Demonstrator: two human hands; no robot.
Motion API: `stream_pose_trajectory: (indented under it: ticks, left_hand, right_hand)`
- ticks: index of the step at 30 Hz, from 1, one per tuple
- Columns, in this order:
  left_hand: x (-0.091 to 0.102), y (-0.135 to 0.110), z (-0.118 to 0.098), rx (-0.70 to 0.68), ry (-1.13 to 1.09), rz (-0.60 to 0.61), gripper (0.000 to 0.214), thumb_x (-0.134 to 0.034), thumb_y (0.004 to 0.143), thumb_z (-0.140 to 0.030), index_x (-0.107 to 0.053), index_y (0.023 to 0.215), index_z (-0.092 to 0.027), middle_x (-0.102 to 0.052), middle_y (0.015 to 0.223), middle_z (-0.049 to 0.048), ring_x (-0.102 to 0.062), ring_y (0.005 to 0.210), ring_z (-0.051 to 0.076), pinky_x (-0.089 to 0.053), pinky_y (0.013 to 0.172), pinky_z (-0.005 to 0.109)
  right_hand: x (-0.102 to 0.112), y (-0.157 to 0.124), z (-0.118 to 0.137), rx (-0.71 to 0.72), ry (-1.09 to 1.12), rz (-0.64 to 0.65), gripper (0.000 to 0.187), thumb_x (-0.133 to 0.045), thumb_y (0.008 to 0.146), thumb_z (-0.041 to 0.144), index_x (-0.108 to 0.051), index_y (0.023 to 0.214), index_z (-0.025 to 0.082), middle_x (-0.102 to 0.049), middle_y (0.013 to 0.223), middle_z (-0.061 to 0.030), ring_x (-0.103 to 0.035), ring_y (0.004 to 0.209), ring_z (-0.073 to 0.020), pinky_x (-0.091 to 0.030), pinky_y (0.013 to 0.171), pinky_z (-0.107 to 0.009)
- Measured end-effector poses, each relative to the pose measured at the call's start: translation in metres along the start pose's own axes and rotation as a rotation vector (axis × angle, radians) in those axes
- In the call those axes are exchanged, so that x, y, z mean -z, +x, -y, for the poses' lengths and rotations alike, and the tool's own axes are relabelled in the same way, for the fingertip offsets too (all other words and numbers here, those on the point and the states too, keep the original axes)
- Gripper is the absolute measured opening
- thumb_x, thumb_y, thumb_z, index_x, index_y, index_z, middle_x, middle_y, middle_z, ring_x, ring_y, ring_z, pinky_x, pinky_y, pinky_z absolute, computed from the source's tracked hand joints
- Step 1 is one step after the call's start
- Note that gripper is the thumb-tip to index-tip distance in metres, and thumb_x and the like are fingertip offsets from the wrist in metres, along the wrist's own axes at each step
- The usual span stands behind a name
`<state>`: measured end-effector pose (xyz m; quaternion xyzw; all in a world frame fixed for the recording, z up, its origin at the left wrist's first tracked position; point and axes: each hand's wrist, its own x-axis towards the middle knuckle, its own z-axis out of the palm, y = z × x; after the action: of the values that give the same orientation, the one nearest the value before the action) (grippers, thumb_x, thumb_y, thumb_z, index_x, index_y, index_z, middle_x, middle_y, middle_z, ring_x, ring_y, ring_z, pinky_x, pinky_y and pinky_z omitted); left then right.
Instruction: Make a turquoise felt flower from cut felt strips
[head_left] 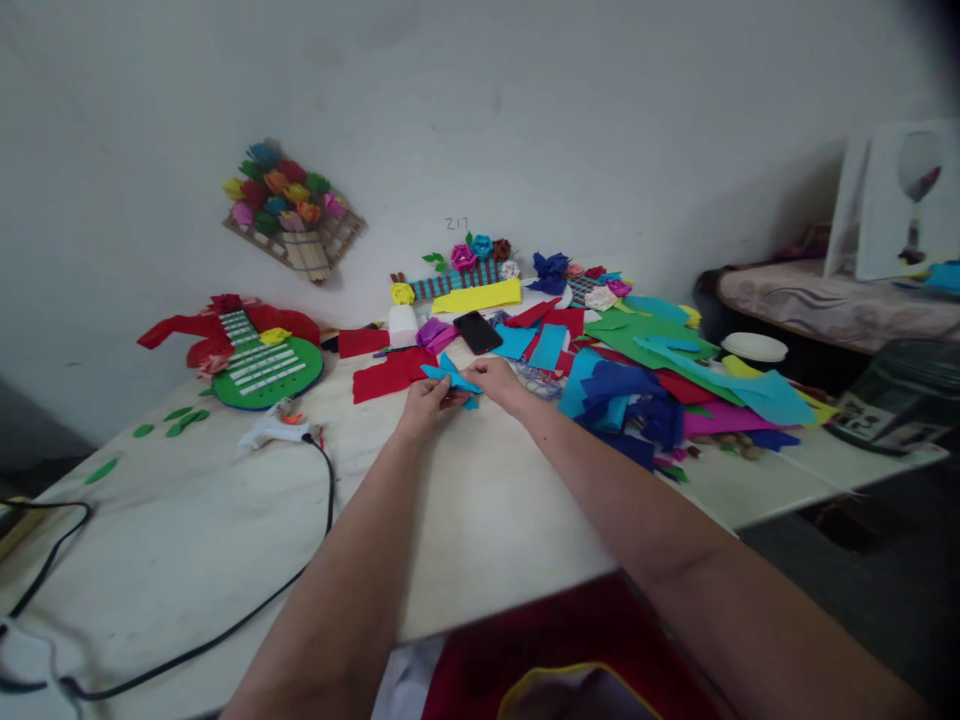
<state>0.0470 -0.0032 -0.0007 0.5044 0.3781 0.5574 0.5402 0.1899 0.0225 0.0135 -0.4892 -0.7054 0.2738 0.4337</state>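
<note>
- Near edge: dark red cloth (pixel 480 665) with yellow trim, cut off by the lower border. Both forearms cross the table (pixel 517 530).
- Near left: black cord (pixel 331 490) running to the glue gun (pixel 270 430); the nozzle is hard to make out.
- Left hand (pixel 426 408): pinches the light blue paper (pixel 454 378) between thumb and fingers. Some of its fingers are hidden under the paper.
- Right hand (pixel 493 380): fingertips pinch the right side of the same paper; the exact contact is too small to resolve.
- Paper position: between the hands, mid-table. Its fold layout cannot be determined.
- Left of the hands: red paper (pixel 382 380) and a green guitar shape (pixel 300 368).
- Right: a paper pile (pixel 667 340), its lower layers covered; a dark jar (pixel 900 395) with an illegible label.
- Beyond the hands: black phone (pixel 478 333), then yellow paper (pixel 478 296).
- Far: flower basket (pixel 289 205) on the wall (pixel 570 120).
</note>
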Motion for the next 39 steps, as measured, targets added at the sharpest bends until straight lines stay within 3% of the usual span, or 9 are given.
stream_pose_trajectory:
  ticks: [11, 20, 30, 35, 39]
  left_hand:
    - [0.001, -0.001, 0.000, -0.009, 0.038, 0.064, 0.037, -0.069, 0.063, -0.044, -0.065, 0.071, -0.008, -0.069, 0.071, 0.0132, -0.066, 0.069, 0.020, -0.051, 0.074, 0.031]
    - [0.001, 0.000, 0.001, -0.012, -0.061, 0.026, 0.032, -0.071, 0.063, -0.038, -0.063, 0.072, -0.008, -0.068, 0.067, 0.0116, -0.066, 0.066, 0.019, -0.052, 0.070, 0.029]
    - [0.001, -0.001, -0.002, -0.015, -0.064, -0.069, 0.030, -0.074, 0.059, -0.034, -0.063, 0.067, -0.008, -0.067, 0.063, 0.0102, -0.064, 0.060, 0.017, -0.052, 0.069, 0.030]
    - [0.001, -0.001, -0.004, -0.024, -0.122, -0.040, 0.028, -0.073, 0.058, -0.030, -0.064, 0.073, -0.007, -0.067, 0.067, 0.0114, -0.066, 0.064, 0.021, -0.052, 0.065, 0.031]
    - [0.003, -0.001, -0.005, -0.049, -0.082, -0.083, 0.030, -0.074, 0.053, -0.022, -0.065, 0.077, -0.008, -0.065, 0.060, 0.0075, -0.062, 0.054, 0.016, -0.046, 0.050, 0.023]
  right_hand:
    - [0.009, -0.005, 0.007, -0.046, 0.074, 0.150, 0.027, -0.053, 0.069, 0.037, -0.051, 0.054, 0.015, -0.037, 0.045, 0.0065, -0.032, 0.048, -0.0063, -0.024, 0.045, -0.020]
    - [-0.003, 0.004, -0.003, 0.028, -0.010, 0.063, 0.024, -0.057, 0.070, 0.033, -0.057, 0.056, 0.014, -0.053, 0.049, 0.0019, -0.043, 0.049, -0.0077, -0.030, 0.049, -0.020]
    - [0.003, -0.009, 0.014, 0.051, -0.194, 0.017, 0.020, -0.057, 0.070, 0.034, -0.066, 0.067, 0.017, -0.056, 0.058, 0.0021, -0.045, 0.058, -0.0093, -0.030, 0.052, -0.020]
    - [0.001, 0.000, 0.004, -0.005, 0.049, -0.110, 0.018, -0.057, 0.068, 0.030, -0.063, 0.062, 0.014, -0.055, 0.057, 0.0019, -0.046, 0.058, -0.0096, -0.034, 0.054, -0.021]
    - [0.002, 0.003, 0.001, -0.100, 0.365, -0.215, 0.018, -0.057, 0.066, 0.031, -0.062, 0.065, 0.013, -0.054, 0.057, 0.0026, -0.045, 0.054, -0.0086, -0.036, 0.051, -0.021]
